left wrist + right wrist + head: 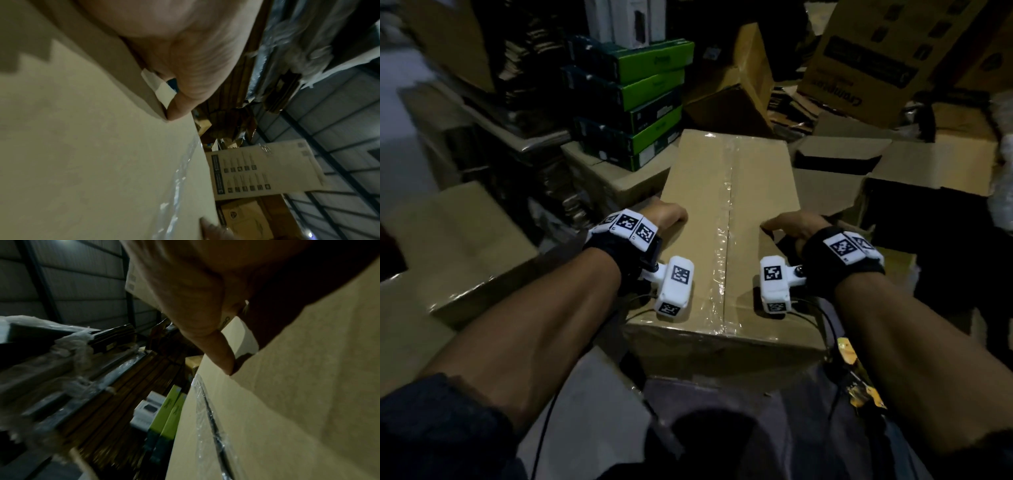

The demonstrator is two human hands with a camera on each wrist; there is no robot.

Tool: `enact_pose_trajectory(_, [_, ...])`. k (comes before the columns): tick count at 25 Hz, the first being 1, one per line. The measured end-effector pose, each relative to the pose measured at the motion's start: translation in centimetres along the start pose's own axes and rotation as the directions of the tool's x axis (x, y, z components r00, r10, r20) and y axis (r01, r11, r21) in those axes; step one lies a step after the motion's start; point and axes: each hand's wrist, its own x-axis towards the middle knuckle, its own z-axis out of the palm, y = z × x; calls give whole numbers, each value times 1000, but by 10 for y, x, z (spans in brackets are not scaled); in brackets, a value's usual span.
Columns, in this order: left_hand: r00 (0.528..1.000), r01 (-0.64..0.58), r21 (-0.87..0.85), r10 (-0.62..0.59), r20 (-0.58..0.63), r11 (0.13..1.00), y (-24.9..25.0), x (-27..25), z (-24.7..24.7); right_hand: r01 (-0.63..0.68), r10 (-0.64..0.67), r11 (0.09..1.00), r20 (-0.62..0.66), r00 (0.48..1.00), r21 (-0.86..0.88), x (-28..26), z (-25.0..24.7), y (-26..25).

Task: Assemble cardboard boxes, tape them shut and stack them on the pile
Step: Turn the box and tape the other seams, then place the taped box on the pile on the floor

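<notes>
A closed brown cardboard box [753, 192] with clear tape [724, 233] along its top seam sits in front of me. My left hand [667, 214] grips its left top edge, thumb on top and fingers hidden down the side. My right hand [789, 224] grips the right top edge the same way. In the left wrist view the left thumb [185, 97] presses on the box top [82, 146]. In the right wrist view the right thumb [218, 350] lies on the box top [287, 402] near the tape [207, 410].
Green and black cartons [640, 102] are stacked behind the box at left. Open and tilted cardboard boxes [914, 192] crowd the right and back. A closed taped box [458, 246] lies at left. A printed box [876, 61] leans at far right.
</notes>
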Motion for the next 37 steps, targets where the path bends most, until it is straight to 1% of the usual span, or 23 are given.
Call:
enact_pose_trajectory(1, [998, 12, -19, -13, -58, 1000, -14, -21, -13, 3, -3, 1000, 21, 1000, -1, -14, 13, -2])
enact_pose_trajectory(2, [996, 3, -64, -9, -86, 998, -26, -36, -23, 33, -32, 999, -5, 999, 14, -28, 25, -3])
enact_pose_trajectory(3, [991, -11, -119, -5, -132, 993, -46, -59, -34, 79, -79, 997, 3, 997, -1, -45, 42, -1])
enact_pose_trajectory(4, [981, -71, -195, 33, -189, 978, -70, -74, -48, 135, -135, 990, 11, 991, -38, -65, 59, -1])
enact_pose_trajectory(6, [963, -164, -289, 89, -255, 943, -111, -119, -72, 233, -234, 970, -5, 972, -69, -108, 91, 8])
enact_pose_trajectory(8, [950, -211, -348, 108, -292, 913, -150, -168, -96, 302, -303, 953, -14, 953, -30, -150, 119, 18])
enact_pose_trajectory(10, [935, -224, -362, 95, -341, 905, -199, -216, -117, 338, -337, 941, 28, 941, -4, -195, 153, 31])
enact_pose_trajectory(11, [932, -192, -352, 57, -358, 916, -227, -241, -127, 347, -346, 938, 52, 937, -5, -213, 176, 40])
enact_pose_trajectory(12, [920, -196, -354, 46, -389, 915, -249, -262, -134, 357, -356, 934, 61, 932, 5, -233, 194, 50])
enact_pose_trajectory(16, [870, -205, -452, -50, -491, 868, -342, -353, -156, 372, -373, 928, 122, 920, 32, -315, 277, 96])
enact_pose_trajectory(18, [856, -144, -472, -130, -500, 869, -388, -383, -164, 387, -384, 922, 185, 904, 26, -338, 317, 117])
enact_pose_trajectory(19, [847, -88, -464, -179, -501, 882, -409, -397, -169, 394, -387, 919, 223, 895, 15, -345, 339, 127])
enact_pose_trajectory(21, [816, -5, -460, -262, -515, 888, -447, -415, -179, 394, -380, 919, 277, 883, 4, -337, 387, 146])
enact_pose_trajectory(22, [800, 19, -466, -293, -524, 884, -463, -420, -183, 395, -374, 919, 309, 874, -5, -348, 403, 148])
enact_pose_trajectory(24, [748, 74, -465, -358, -559, 882, -492, -427, -195, 392, -341, 918, 380, 860, -62, -385, 425, 140])
enact_pose_trajectory(25, [729, 103, -466, -386, -566, 879, -503, -427, -200, 388, -323, 917, 398, 859, -94, -393, 435, 137])
enact_pose_trajectory(27, [692, 145, -481, -436, -575, 865, -529, -418, -217, 376, -284, 919, 465, 838, -116, -390, 465, 130])
enact_pose_trajectory(29, [660, 199, -504, -495, -566, 841, -551, -397, -237, 401, -282, 906, 510, 812, -138, -380, 504, 115])
enact_pose_trajectory(32, [623, 225, -537, -543, -562, 813, -578, -345, -270, 442, -281, 878, 549, 788, -185, -352, 567, 78])
enact_pose_trajectory(34, [583, 237, -552, -572, -578, 799, -592, -290, -303, 469, -275, 854, 571, 774, -224, -319, 619, 41])
enact_pose_trajectory(37, [555, 283, -551, -602, -574, 785, -603, -207, -351, 495, -269, 830, 590, 761, -259, -266, 686, -15])
